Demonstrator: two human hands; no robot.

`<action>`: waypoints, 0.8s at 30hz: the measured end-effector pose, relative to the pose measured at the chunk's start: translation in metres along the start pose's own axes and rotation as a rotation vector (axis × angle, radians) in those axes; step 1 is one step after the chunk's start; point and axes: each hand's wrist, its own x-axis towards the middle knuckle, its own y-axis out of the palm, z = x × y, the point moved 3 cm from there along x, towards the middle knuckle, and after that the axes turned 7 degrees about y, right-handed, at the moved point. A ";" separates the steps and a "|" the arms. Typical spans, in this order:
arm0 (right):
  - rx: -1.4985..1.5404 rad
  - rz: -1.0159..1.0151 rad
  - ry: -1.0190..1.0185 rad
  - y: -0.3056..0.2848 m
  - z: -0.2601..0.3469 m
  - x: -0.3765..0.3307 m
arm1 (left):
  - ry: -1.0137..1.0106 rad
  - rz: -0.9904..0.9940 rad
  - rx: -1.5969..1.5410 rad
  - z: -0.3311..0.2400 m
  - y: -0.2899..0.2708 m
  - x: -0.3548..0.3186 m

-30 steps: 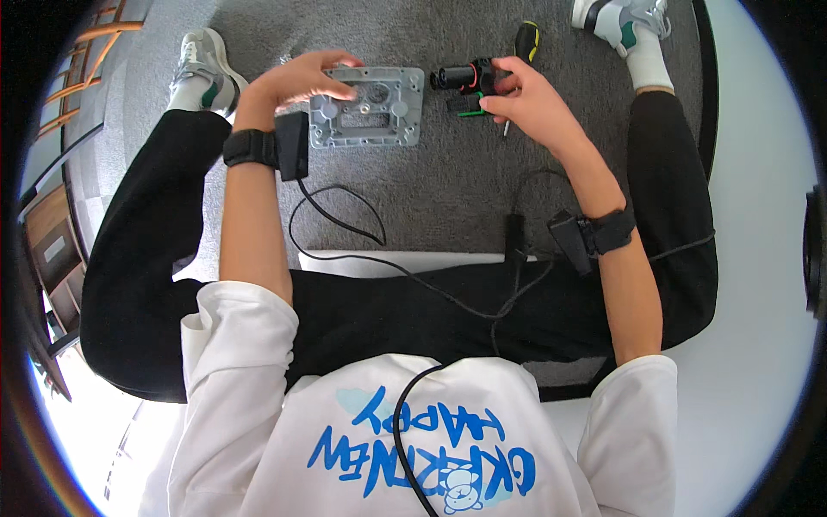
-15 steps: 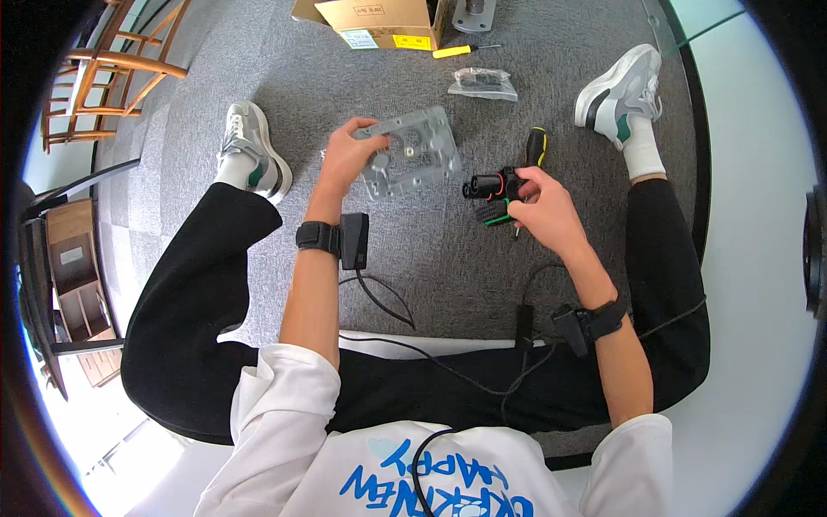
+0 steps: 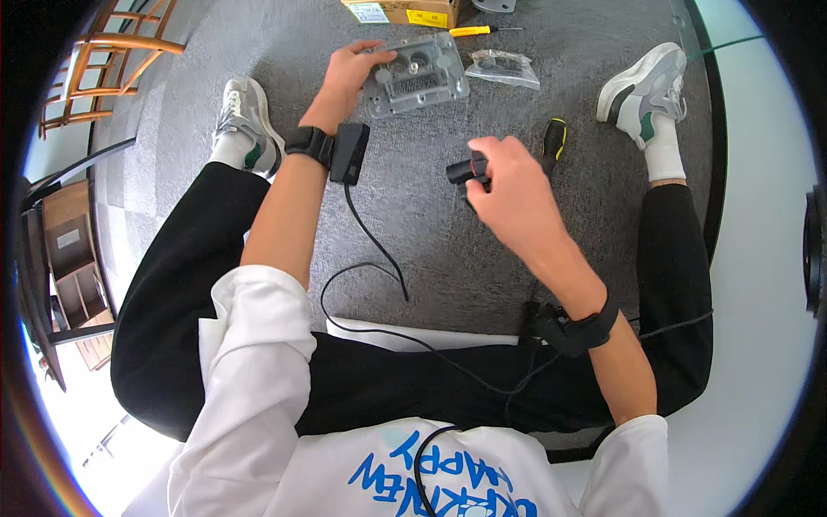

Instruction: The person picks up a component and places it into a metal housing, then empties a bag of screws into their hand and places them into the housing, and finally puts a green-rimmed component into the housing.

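My left hand (image 3: 351, 76) is closed on the left edge of a clear plastic housing (image 3: 422, 84), a rectangular moulded piece with round bosses and a small metal-coloured centre. The housing is at the far middle of the floor, beside a clear bag. My right hand (image 3: 514, 194) is closed round a black cylindrical part (image 3: 463, 171) with a red ring. My fingers and palm hide most of that part. Just past my right hand, a screwdriver with a black and yellow handle (image 3: 556, 142) lies on the floor, its lower end hidden.
Beyond the housing are a clear bag of small parts (image 3: 504, 69), a yellow-handled screwdriver (image 3: 472, 31), a cardboard box (image 3: 401, 12) and a grey metal plate (image 3: 494, 4). Cables (image 3: 379, 237) run from the wrist devices. A wooden chair (image 3: 129, 47) stands left; my legs flank the grey carpet.
My left hand has moved forward with the clear housing, toward the bag. My right hand has shifted slightly left with the black part and now covers more of it; the green-edged piece is out of sight.
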 end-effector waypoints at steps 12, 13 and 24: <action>-0.053 0.529 -0.271 0.095 0.004 -0.044 | 0.126 0.104 0.251 0.022 -0.002 -0.005; -0.041 0.490 -0.337 0.092 0.006 -0.044 | 0.198 0.101 0.283 0.021 -0.002 -0.009; -0.390 -0.263 -0.345 -0.052 -0.054 0.068 | 0.229 0.162 0.432 -0.016 0.010 -0.051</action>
